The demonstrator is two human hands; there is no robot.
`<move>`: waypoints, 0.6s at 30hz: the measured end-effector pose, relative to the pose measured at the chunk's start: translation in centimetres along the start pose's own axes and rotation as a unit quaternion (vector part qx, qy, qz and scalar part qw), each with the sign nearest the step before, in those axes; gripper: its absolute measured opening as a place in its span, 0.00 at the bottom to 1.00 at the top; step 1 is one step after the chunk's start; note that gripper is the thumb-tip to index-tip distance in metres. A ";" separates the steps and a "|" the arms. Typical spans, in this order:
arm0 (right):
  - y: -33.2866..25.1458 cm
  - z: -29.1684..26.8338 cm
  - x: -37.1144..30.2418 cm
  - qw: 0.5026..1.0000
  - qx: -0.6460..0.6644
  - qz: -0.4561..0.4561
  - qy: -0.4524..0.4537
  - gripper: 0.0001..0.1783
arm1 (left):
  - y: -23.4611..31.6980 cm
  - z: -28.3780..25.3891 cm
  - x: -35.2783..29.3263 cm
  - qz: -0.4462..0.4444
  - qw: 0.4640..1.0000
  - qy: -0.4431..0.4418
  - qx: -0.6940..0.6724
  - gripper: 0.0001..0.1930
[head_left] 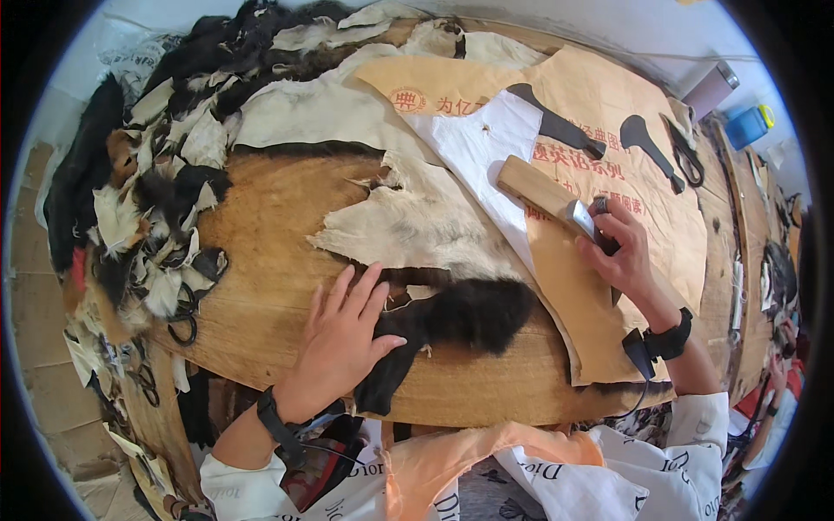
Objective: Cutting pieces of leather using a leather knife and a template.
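Note:
My left hand lies flat with fingers spread at the table's near side, its thumb over a strip of black fur. Beyond its fingertips is a ragged cream pelt piece, skin side up. My right hand is closed on a short tool with a shiny metal front; its exact kind is partly hidden by my fingers. That metal part meets the end of a pale wooden block, which slants over a white sheet and a brown paper sheet.
Two dark paddle-shaped pieces and black scissors lie on the brown paper. Fur scraps heap along the left, with another black-handled pair of scissors. A blue container stands far right. Another person's hand shows at the right edge.

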State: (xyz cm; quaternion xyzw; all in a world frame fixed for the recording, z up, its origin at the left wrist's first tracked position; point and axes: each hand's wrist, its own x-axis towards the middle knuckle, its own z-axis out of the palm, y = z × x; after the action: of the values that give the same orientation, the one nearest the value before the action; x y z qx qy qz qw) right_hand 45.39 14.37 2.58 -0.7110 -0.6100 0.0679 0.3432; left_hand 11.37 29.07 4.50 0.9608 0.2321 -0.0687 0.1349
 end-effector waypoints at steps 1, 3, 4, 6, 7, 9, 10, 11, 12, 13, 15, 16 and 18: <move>-0.4 -0.2 0.1 1.000 -0.001 0.000 -0.001 0.10 | -0.1 0.2 -0.1 -0.009 0.998 0.023 -0.059 0.28; -1.1 -0.9 0.2 1.000 -0.022 -0.008 0.017 0.09 | 0.3 0.3 -0.2 -0.016 0.992 0.045 -0.120 0.27; -1.4 -1.3 0.1 1.000 -0.023 -0.006 0.017 0.09 | 0.6 0.2 -0.2 -0.050 0.983 0.038 -0.171 0.26; -2.0 -2.3 -0.1 0.997 -0.022 0.080 -0.014 0.08 | 1.2 -0.1 -0.2 -0.081 0.971 0.027 -0.221 0.25; -2.4 -2.8 0.0 0.998 -0.026 0.051 0.005 0.08 | 1.5 -0.3 -0.3 -0.098 0.966 0.050 -0.236 0.25; -2.6 -4.0 -0.3 0.997 -0.040 0.067 0.018 0.09 | 2.4 -1.4 -0.4 -0.107 0.960 0.068 -0.250 0.25; -2.5 -4.6 -0.6 0.995 -0.053 0.083 0.028 0.09 | 3.2 -2.5 -0.4 -0.060 0.959 0.038 -0.273 0.25; -2.1 -5.0 -0.8 0.993 -0.047 0.105 0.026 0.11 | 3.9 -3.5 -0.2 -0.013 0.955 0.007 -0.295 0.26; -1.8 -5.0 -1.0 0.992 -0.050 0.113 0.029 0.11 | 4.9 -4.3 0.2 -0.006 0.955 0.001 -0.296 0.26; -1.3 -4.7 -1.2 0.992 -0.022 0.111 0.046 0.11 | 6.4 -4.9 0.7 0.045 0.929 -0.011 -0.367 0.26; -1.7 -4.4 -1.0 0.993 -0.005 0.108 0.049 0.10 | 9.1 -4.7 2.4 0.115 0.872 -0.039 -0.474 0.27; -1.8 -4.0 -0.8 0.993 -0.001 0.106 0.047 0.10 | 10.3 -4.2 3.7 0.132 0.848 -0.054 -0.511 0.27; -2.3 -3.7 -0.8 0.997 -0.006 0.073 0.028 0.10 | 12.8 -1.8 6.7 0.153 0.813 -0.074 -0.557 0.27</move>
State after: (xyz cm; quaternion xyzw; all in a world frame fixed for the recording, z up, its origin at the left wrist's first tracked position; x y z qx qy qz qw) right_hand 45.20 12.20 6.41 -0.7573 -0.5469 0.0696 0.3500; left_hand 23.32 21.45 7.79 0.7363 0.0698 0.0232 0.6726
